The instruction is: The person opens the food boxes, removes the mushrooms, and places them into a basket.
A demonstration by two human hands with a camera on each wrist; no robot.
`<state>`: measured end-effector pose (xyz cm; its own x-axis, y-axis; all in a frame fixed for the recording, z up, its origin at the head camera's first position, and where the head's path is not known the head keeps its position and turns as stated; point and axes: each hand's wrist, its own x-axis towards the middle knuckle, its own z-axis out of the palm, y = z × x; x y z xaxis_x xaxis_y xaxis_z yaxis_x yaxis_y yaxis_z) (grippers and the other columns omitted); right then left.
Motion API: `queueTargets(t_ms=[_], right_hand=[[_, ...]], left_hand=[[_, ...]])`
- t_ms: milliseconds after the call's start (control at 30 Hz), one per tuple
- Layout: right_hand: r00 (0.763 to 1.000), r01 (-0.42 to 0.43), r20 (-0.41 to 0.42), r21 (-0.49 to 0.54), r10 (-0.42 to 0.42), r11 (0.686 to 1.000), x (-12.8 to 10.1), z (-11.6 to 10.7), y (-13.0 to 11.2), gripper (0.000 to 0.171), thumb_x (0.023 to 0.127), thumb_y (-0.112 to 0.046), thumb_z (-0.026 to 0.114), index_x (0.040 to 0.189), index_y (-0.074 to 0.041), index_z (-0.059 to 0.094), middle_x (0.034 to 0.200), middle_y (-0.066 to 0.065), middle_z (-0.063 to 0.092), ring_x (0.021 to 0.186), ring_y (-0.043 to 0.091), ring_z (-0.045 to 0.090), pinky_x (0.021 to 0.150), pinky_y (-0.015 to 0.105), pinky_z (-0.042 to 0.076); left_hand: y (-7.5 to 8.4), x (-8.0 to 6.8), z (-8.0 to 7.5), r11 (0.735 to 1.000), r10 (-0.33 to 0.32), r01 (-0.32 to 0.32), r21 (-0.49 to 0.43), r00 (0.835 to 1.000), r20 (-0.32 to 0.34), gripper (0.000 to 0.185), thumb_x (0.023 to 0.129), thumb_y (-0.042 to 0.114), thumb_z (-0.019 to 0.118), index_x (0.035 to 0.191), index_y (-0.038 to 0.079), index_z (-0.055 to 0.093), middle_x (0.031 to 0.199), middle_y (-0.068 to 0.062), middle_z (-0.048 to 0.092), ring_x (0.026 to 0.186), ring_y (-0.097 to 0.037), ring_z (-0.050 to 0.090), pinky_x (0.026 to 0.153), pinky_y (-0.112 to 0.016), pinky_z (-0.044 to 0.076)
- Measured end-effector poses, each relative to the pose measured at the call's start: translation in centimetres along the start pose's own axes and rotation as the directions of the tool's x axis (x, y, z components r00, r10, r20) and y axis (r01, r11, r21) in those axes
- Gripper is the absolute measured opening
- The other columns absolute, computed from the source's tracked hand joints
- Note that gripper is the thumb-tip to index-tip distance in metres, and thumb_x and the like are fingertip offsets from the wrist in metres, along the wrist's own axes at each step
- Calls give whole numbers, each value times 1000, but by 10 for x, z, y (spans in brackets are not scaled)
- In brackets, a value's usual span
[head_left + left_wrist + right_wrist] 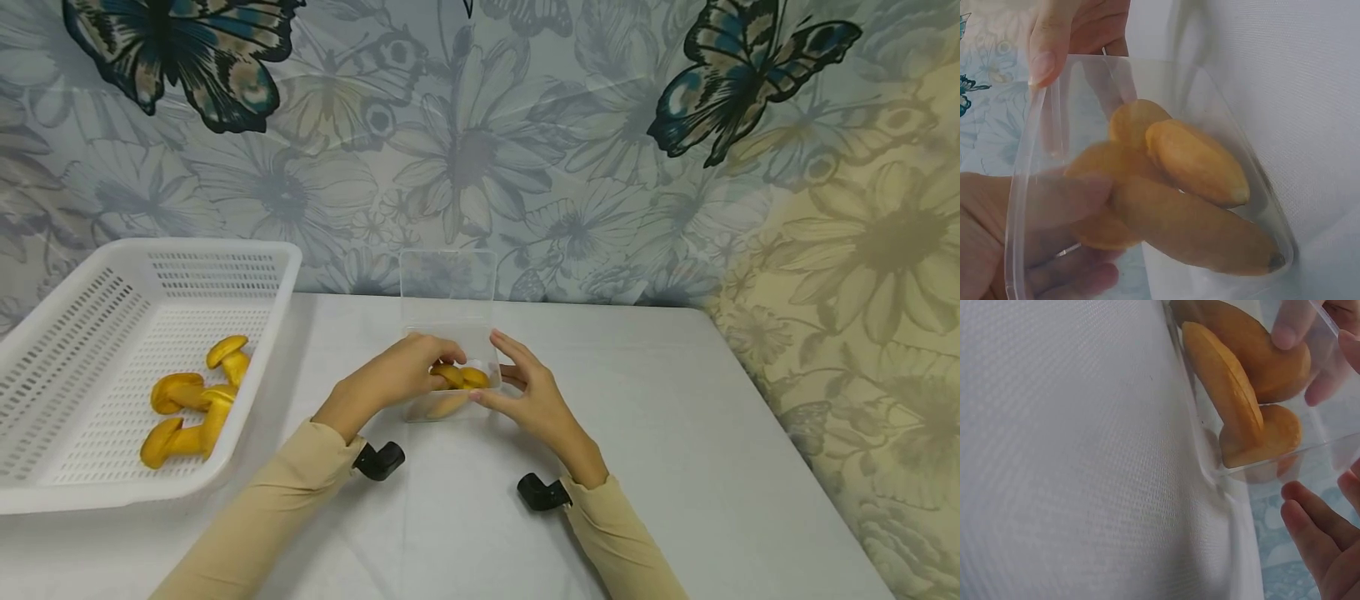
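A clear plastic box (450, 337) stands mid-table with its lid (448, 275) raised behind it. Yellow toy mushrooms (461, 377) lie inside. My left hand (431, 371) reaches into the box from the left, fingers curled on one mushroom. My right hand (517, 383) rests against the box's right side with its fingers nearly straight. In the left wrist view the mushrooms (1191, 162) lie stacked against the clear wall (1022, 162). In the right wrist view the mushrooms (1229, 381) fill the box corner, with my right fingers (1316, 537) just outside it.
A white perforated basket (217, 250) sits at the left of the table with several more yellow mushrooms (183, 417) in it. A butterfly-and-flower cloth hangs behind and to the right. The table (675, 433) is covered in white cloth.
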<state>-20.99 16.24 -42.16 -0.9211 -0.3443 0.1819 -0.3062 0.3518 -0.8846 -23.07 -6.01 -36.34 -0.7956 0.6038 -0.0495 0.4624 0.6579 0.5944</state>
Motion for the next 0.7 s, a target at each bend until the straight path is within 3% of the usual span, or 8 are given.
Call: queueTargets(t_ms=[233,367,533,700], right_hand=[[1000,-6,5,8,6,1000,-1,0,-2,84,84,-20,81,154,-22,35,162,7,30,125,39,59,109,47,47],[1000,-8,5,-1,8,1000,-1,-1,-3,83,84,-21,81,154,-22,36,162,6,31,125,39,59,109,47,47],[1000,-3,2,-8,3,1000,0,0,-2,83,84,-21,81,154,-22,36,162,5,31,125,39,59,109,47,48],[1000,12,-4,-4,-12,1000,0,0,-1,82,84,-19,81,153,-17,37,161,6,32,125,40,58,108,47,48]], left_hand=[[7,2,0,994,-79,74,83,995,58,37,91,7,70,127,1,64,119,-11,69,102,-20,65,92,-34,56],[5,-1,0,994,-45,41,105,998,38,35,91,9,71,125,2,65,115,-9,66,100,-19,61,92,-33,54],[-1,-5,-1,1000,21,-20,20,1000,-22,32,95,6,64,127,2,62,117,-7,65,104,-19,61,96,-36,53],[-3,-9,-6,995,43,-52,-87,994,-101,29,99,5,58,128,7,57,117,-7,67,102,-20,64,94,-38,54]])
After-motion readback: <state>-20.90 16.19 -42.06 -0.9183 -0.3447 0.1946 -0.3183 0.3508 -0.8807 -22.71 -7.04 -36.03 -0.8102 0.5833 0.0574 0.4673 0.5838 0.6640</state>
